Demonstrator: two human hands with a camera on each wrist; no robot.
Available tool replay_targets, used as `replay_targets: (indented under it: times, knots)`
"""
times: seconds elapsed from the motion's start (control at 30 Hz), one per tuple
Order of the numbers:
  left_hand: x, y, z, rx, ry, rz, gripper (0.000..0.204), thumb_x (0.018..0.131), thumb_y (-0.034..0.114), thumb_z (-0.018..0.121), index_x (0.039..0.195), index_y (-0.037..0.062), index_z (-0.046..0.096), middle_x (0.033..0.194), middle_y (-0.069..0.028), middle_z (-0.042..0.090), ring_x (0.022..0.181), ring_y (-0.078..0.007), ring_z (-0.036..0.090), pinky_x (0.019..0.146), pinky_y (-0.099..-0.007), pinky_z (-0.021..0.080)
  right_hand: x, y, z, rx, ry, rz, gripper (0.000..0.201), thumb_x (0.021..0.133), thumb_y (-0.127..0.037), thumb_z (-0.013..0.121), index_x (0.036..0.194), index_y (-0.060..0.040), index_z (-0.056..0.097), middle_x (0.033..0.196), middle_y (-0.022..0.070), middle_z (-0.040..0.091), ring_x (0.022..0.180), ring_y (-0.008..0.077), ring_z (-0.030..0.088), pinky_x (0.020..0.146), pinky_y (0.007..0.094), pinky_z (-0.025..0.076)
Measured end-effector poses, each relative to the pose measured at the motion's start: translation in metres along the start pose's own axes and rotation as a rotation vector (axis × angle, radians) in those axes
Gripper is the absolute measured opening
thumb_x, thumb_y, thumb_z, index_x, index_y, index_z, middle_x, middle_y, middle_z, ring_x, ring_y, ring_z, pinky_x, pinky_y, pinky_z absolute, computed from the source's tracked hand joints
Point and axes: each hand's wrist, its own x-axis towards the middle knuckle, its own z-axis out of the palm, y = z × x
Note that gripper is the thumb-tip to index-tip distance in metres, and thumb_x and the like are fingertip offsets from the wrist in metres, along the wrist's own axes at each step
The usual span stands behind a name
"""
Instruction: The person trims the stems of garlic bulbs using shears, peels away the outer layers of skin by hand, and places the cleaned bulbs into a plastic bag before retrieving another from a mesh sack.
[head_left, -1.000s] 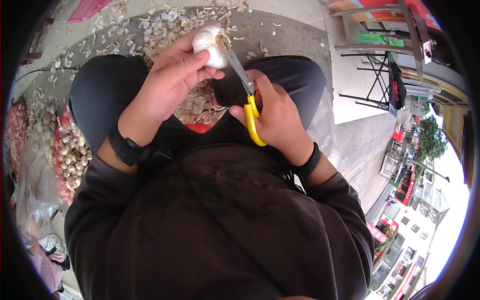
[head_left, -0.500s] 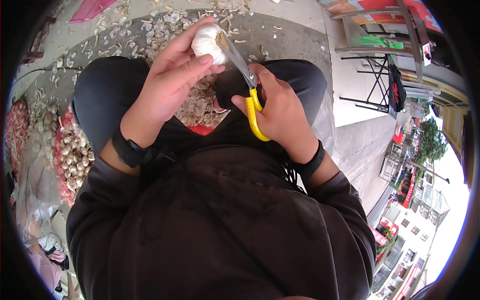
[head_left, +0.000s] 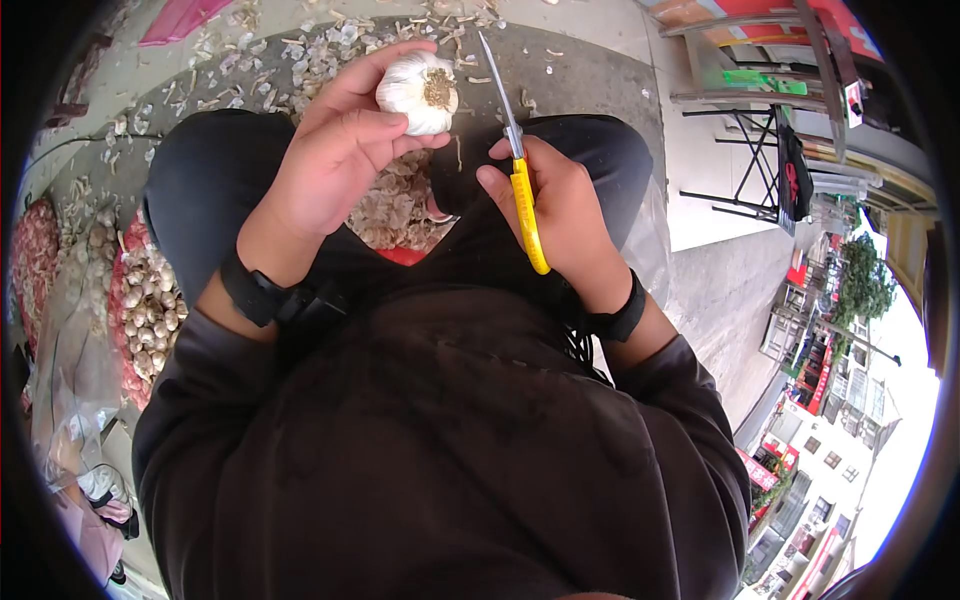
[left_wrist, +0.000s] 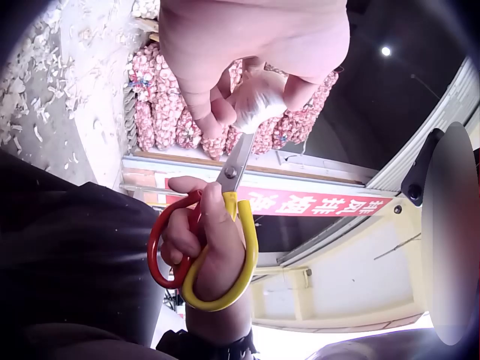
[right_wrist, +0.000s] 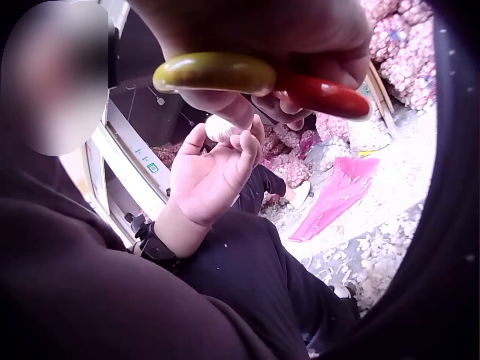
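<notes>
My left hand grips a white garlic bulb between thumb and fingers, its brown root end turned to the right. In my right hand is a pair of scissors, held by the handles. One handle is yellow and the other red, as the left wrist view shows of the scissors. In the head view the blades point up and stand a little to the right of the bulb, apart from it. The right wrist view shows the handles close up, with the garlic bulb partly hidden behind fingers.
Garlic skins and stem bits litter the ground ahead, with a heap of skins between the legs. A red net sack of garlic bulbs stands at the left. A black folding stand is at the right. Pink plastic lies on the floor.
The scissors have come away from the bulb's root end and turned upright, to the right of it. The left hand has turned the bulb so its root end faces more toward the camera.
</notes>
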Motion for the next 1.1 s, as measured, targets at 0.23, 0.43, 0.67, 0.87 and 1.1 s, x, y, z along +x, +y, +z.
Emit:
replay_targets:
  times: [0.23,0.43,0.67,0.87,1.1]
  knots:
    - [-0.004,0.005,-0.008,0.073,0.131,-0.108,0.046,0.090,0.011,0.048,0.135,0.0029,0.043,0.123,-0.0220,0.058,0.086,-0.0187,0.062,0.076,-0.0342,0.055,-0.010,0.018,-0.048,-0.589,0.136,0.044,0.045,0.077,-0.032,0.078,0.106,-0.0036,0.060,0.074,0.0139,0.066,0.067,0.0340,0.067,0.059,0.0417,0.052]
    - [-0.004,0.003,0.008,0.239,0.120,-0.015,0.031,0.097,0.013,0.052,0.127,0.0071,0.049,0.114,-0.0154,0.065,0.074,-0.0133,0.062,0.057,-0.0254,0.049,-0.066,0.028,-0.064,-0.734,-0.146,0.235,0.054,0.075,-0.025,0.078,0.121,-0.0083,0.055,0.086,0.0157,0.067,0.083,0.0347,0.067,0.072,0.0410,0.052]
    - [-0.003,-0.017,0.022,0.362,0.076,-0.021,0.026,0.103,0.028,0.047,0.115,0.0068,0.058,0.107,-0.0148,0.067,0.058,-0.0054,0.052,0.046,-0.0177,0.039,-0.062,-0.015,-0.069,-0.713,-0.096,0.203,0.057,0.078,-0.032,0.075,0.125,-0.0074,0.053,0.091,0.0135,0.064,0.081,0.0300,0.066,0.067,0.0374,0.053]
    - [-0.006,-0.043,0.041,0.410,-0.020,-0.091,0.039,0.104,0.031,0.045,0.116,-0.0023,0.059,0.113,-0.0138,0.066,0.079,-0.0114,0.066,0.065,-0.0235,0.055,-0.028,-0.031,-0.013,-0.108,0.102,-0.354,0.084,0.070,-0.029,0.083,0.140,-0.0080,0.041,0.099,0.0159,0.060,0.084,0.0314,0.062,0.070,0.0370,0.052]
    - [-0.006,-0.032,0.049,0.694,-0.198,0.023,0.038,0.104,0.021,0.045,0.135,0.0000,0.052,0.118,-0.0115,0.067,0.078,-0.0098,0.066,0.072,-0.0229,0.054,-0.036,-0.018,-0.037,-0.010,0.136,-0.323,0.059,0.073,-0.007,0.074,0.127,-0.0028,0.051,0.097,0.0154,0.061,0.088,0.0280,0.064,0.071,0.0341,0.053]
